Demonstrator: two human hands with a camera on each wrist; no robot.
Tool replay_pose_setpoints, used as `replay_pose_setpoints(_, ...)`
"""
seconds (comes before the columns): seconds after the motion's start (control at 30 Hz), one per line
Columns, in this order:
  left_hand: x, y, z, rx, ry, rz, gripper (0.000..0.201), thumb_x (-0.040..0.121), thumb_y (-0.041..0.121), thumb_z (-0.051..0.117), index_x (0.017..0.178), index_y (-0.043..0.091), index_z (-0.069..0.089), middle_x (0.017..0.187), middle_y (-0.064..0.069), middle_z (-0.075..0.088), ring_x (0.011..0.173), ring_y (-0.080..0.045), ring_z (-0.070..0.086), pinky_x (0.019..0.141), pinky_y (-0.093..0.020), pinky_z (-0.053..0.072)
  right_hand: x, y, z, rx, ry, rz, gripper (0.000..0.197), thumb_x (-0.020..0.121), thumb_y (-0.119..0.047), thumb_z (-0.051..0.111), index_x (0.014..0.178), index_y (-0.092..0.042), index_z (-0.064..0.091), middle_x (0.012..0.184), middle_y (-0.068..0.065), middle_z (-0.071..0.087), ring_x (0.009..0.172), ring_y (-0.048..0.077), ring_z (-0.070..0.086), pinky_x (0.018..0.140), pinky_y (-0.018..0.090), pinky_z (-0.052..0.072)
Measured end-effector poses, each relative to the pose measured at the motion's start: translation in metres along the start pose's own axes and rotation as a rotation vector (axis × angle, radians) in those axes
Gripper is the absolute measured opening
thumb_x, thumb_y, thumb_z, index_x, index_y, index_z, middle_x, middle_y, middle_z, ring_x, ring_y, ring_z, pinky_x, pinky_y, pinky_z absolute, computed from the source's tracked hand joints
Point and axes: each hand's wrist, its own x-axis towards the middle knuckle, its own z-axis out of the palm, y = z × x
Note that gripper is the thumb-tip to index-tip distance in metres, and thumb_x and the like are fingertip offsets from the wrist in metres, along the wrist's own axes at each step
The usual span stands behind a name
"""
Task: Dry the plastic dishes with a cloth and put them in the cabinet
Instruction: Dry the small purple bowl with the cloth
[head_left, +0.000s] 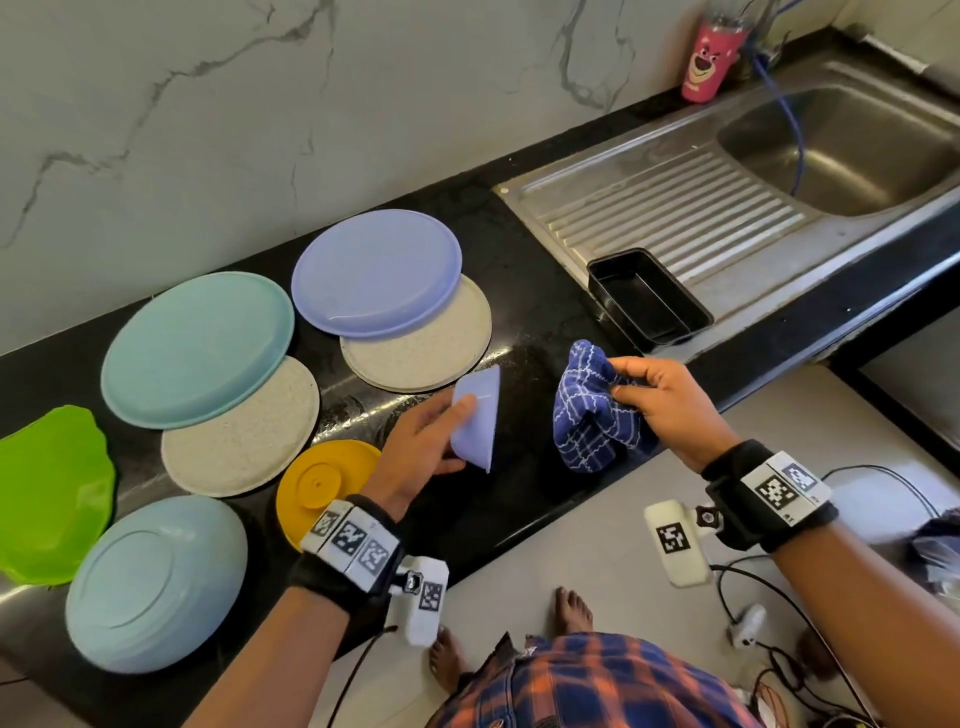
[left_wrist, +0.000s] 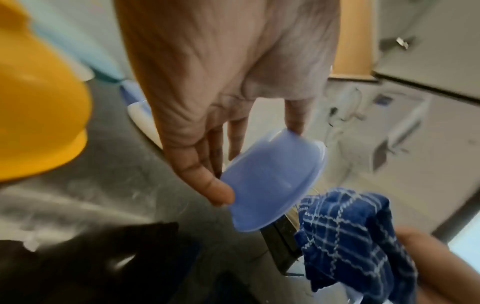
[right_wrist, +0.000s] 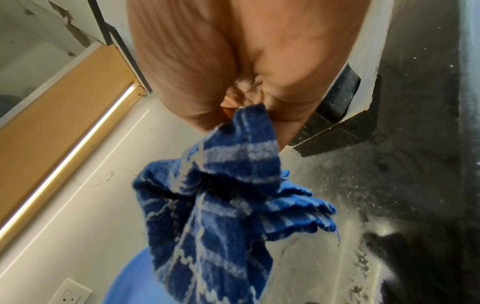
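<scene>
Dishes spread over the black tabletop (head_left: 524, 322), most at 9 o'clock of the hands. Steel sink (head_left: 852, 150) off at 2 o'clock, black tray (head_left: 649, 299) on its ribbed drainboard. Teal plate (head_left: 197, 348) and purple plate (head_left: 376, 273) upside down, each overlapping a speckled plate (head_left: 244, 452). Pale blue bowl (head_left: 156, 582) upside down at 7 o'clock, green dish (head_left: 52, 493) just beside it at 9 o'clock. Yellow dish (head_left: 322, 483) near the left wrist. Checked blue cloth (head_left: 589, 410) bunched and hanging above the tabletop edge, pinched in the curled fingers of the right hand (head_left: 670, 405). Small purple bowl (head_left: 475, 418) raised off the tabletop and tipped on its side, mouth toward the cloth, gripped by the left hand (head_left: 421, 447): thumb on the base, fingers at the rim. Bowl and cloth near, not touching.
</scene>
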Motion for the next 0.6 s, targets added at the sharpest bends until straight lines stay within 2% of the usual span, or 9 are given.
replay_pose_setpoints(0.03, -0.005, -0.001, -0.001, -0.161, -0.015, -0.081, 0.030, 0.097, 0.050, 0.051, 0.113, 0.028, 0.064, 0.106, 0.001, 0.072, 0.097, -0.020, 0.069, 0.084, -0.039, 0.058, 0.000, -0.001, -0.001, 0.003, -0.012, -0.007, 0.038, 0.097, 0.003, 0.052, 0.124, -0.020, 0.065, 0.115, -0.001, 0.071, 0.106, 0.015, 0.069, 0.099, 0.043, 0.053)
replay_pose_setpoints(0.1, -0.013, -0.008, 0.000, -0.305, -0.015, -0.174, 0.032, 0.102, 0.048, 0.040, 0.119, 0.030, 0.060, 0.111, -0.003, 0.070, 0.097, -0.024, 0.070, 0.084, -0.042, 0.058, 0.001, -0.005, -0.001, -0.011, -0.048, -0.028, 0.037, 0.097, 0.004, 0.051, 0.125, -0.016, 0.065, 0.116, 0.000, 0.071, 0.107, 0.014, 0.068, 0.098, 0.039, 0.053)
replay_pose_setpoints(0.2, -0.019, -0.023, 0.006, -0.300, -0.001, -0.220, 0.046, 0.102, 0.054, 0.030, 0.133, 0.028, 0.052, 0.121, -0.009, 0.065, 0.100, -0.025, 0.068, 0.080, -0.040, 0.059, -0.001, -0.014, 0.004, -0.080, -0.126, -0.082, 0.036, 0.098, 0.004, 0.051, 0.124, -0.016, 0.065, 0.117, -0.003, 0.067, 0.104, 0.006, 0.067, 0.089, 0.022, 0.054)
replay_pose_setpoints(0.27, -0.019, -0.028, 0.009, -0.281, 0.029, -0.223, 0.050, 0.102, 0.057, 0.026, 0.134, 0.028, 0.051, 0.118, -0.012, 0.066, 0.095, -0.025, 0.070, 0.075, -0.037, 0.061, 0.000, -0.017, 0.012, -0.170, -0.179, -0.120, 0.036, 0.097, 0.003, 0.052, 0.125, -0.015, 0.065, 0.117, -0.004, 0.066, 0.104, 0.004, 0.065, 0.087, 0.016, 0.052)
replay_pose_setpoints(0.4, -0.013, -0.034, 0.011, -0.172, 0.134, -0.213, 0.059, 0.100, 0.061, 0.026, 0.128, 0.019, 0.057, 0.105, -0.019, 0.071, 0.077, -0.026, 0.073, 0.063, -0.035, 0.062, 0.003, -0.017, 0.034, -0.338, -0.242, -0.207, 0.036, 0.095, 0.004, 0.054, 0.127, -0.009, 0.065, 0.112, -0.007, 0.064, 0.107, 0.004, 0.061, 0.092, 0.012, 0.046)
replay_pose_setpoints(0.5, -0.011, -0.035, 0.006, -0.109, 0.190, -0.156, 0.063, 0.101, 0.058, 0.030, 0.116, 0.009, 0.066, 0.089, -0.015, 0.074, 0.073, -0.028, 0.074, 0.060, -0.035, 0.060, 0.005, -0.017, 0.047, -0.342, -0.258, -0.246, 0.035, 0.094, 0.004, 0.055, 0.126, -0.006, 0.065, 0.112, -0.004, 0.064, 0.108, 0.008, 0.061, 0.097, 0.017, 0.047)
replay_pose_setpoints(0.57, -0.014, -0.034, 0.002, -0.064, 0.234, -0.111, 0.060, 0.104, 0.052, 0.029, 0.107, 0.007, 0.069, 0.082, -0.014, 0.072, 0.073, -0.029, 0.072, 0.056, -0.033, 0.059, 0.005, -0.017, 0.050, -0.339, -0.262, -0.259, 0.034, 0.094, 0.004, 0.054, 0.125, -0.007, 0.066, 0.112, -0.001, 0.065, 0.108, 0.009, 0.062, 0.098, 0.020, 0.048)
replay_pose_setpoints(0.6, -0.014, -0.037, 0.001, -0.019, 0.255, -0.089, 0.060, 0.104, 0.051, 0.028, 0.102, 0.007, 0.069, 0.081, -0.016, 0.072, 0.075, -0.030, 0.072, 0.058, -0.036, 0.061, 0.006, -0.017, 0.050, -0.335, -0.262, -0.258, 0.034, 0.094, 0.004, 0.054, 0.125, -0.007, 0.066, 0.112, -0.001, 0.065, 0.108, 0.009, 0.062, 0.098, 0.020, 0.048)
